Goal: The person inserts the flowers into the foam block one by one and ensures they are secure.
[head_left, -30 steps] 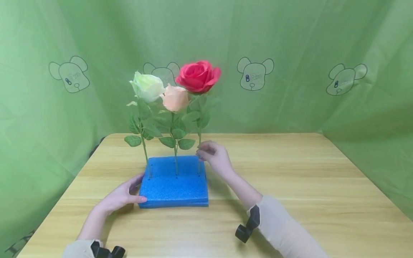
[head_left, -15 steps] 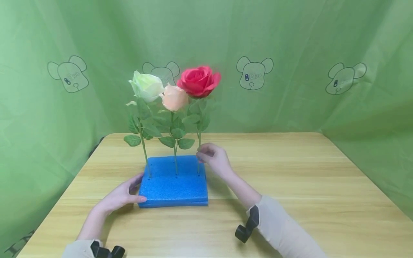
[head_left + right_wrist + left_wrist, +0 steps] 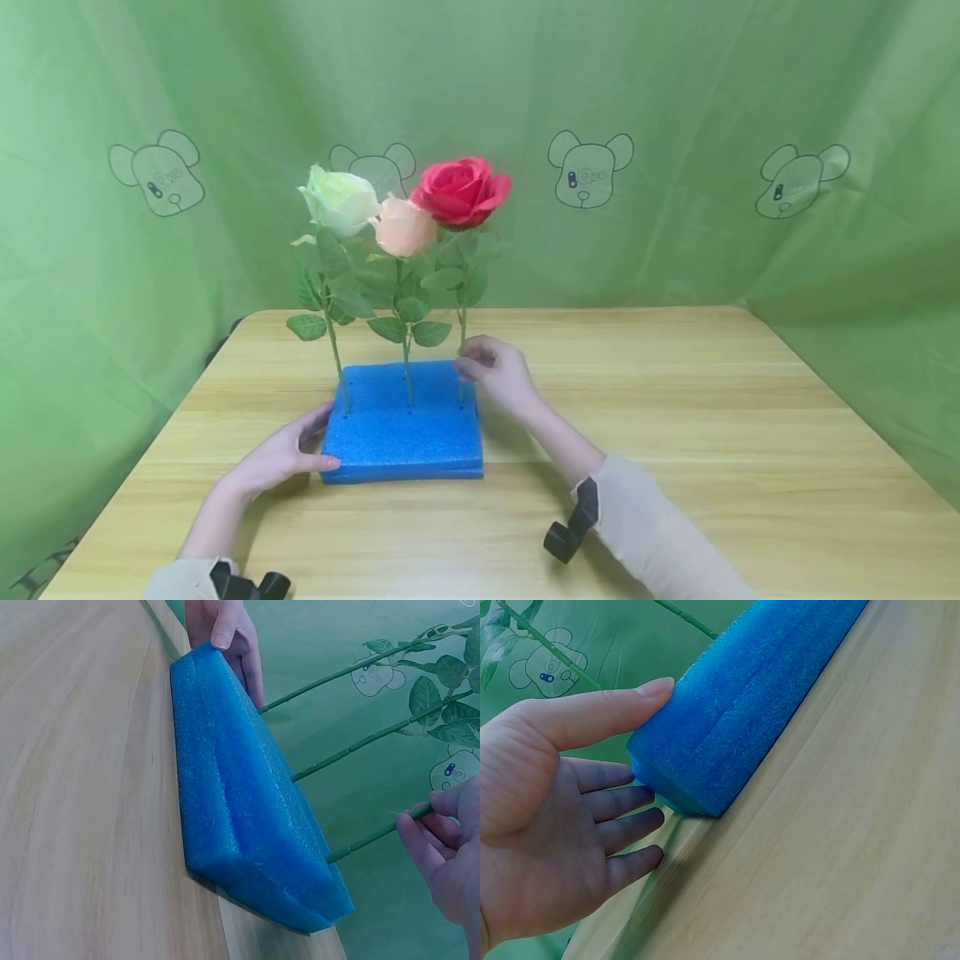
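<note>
A blue foam block (image 3: 405, 439) lies on the table with three artificial roses upright in it: a pale green-white rose (image 3: 341, 202) on the left, a peach rose (image 3: 405, 227) in the middle, a red rose (image 3: 459, 196) on the right. Thumb and fingertips of my right hand (image 3: 501, 375) pinch the red rose's stem (image 3: 371, 837) a little above the foam, and the stem's lower end enters the block. My left hand (image 3: 277, 458) rests at the block's left side. Its thumb (image 3: 654, 688) touches the front left corner, while the other fingers (image 3: 630, 799) extend fairly straight beside the end.
The wooden table (image 3: 675, 408) extends around the block, mostly to the right. Small holes dot the foam behind and near the stems. A green curtain (image 3: 675, 100) with bear-head drawings hangs behind and at both sides. A black camera (image 3: 570, 529) sits on the right wrist.
The red rose has sunk lower, its bloom dropping toward the peach one, and my right hand has come down slightly with it. The left hand and the block stay in place.
</note>
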The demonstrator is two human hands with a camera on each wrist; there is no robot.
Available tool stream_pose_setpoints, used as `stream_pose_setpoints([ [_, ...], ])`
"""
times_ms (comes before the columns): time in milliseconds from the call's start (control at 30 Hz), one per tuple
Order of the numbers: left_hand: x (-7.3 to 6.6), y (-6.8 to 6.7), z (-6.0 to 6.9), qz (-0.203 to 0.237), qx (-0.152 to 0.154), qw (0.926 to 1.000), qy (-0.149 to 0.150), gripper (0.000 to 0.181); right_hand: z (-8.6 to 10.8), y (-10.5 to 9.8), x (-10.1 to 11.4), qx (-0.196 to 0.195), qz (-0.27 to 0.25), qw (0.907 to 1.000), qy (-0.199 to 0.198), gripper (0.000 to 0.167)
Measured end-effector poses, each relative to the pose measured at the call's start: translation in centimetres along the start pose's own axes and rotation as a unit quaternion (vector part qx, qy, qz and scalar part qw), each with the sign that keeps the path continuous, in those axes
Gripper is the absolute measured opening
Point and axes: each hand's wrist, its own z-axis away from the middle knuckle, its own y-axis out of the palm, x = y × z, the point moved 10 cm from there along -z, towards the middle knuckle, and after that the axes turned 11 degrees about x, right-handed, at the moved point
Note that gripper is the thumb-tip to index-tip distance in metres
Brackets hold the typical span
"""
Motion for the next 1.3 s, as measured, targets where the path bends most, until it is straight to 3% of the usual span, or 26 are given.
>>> stream_pose_setpoints([
  [167,0.0,0.0,0.0,-0.002,-0.001,1.0,-0.002,0.091,1.1,0.3,2.7,0.009,0.017,0.9998,0.003,0.016],
  [300,-0.1,0.0,0.0,-0.008,-0.002,1.0,-0.002,0.092,0.9,0.3,2.4,0.009,0.021,0.9997,0.007,0.015],
  [600,-0.3,0.0,0.1,-0.012,-0.004,0.9999,-0.003,0.092,-0.4,0.0,-1.1,0.01,0.006,0.9999,0.012,0.018],
  [1300,-0.1,0.0,0.0,-0.005,0.0,1.0,0.002,0.092,-0.1,-0.1,-1.6,0.01,-0.037,0.999,0.021,0.023],
])
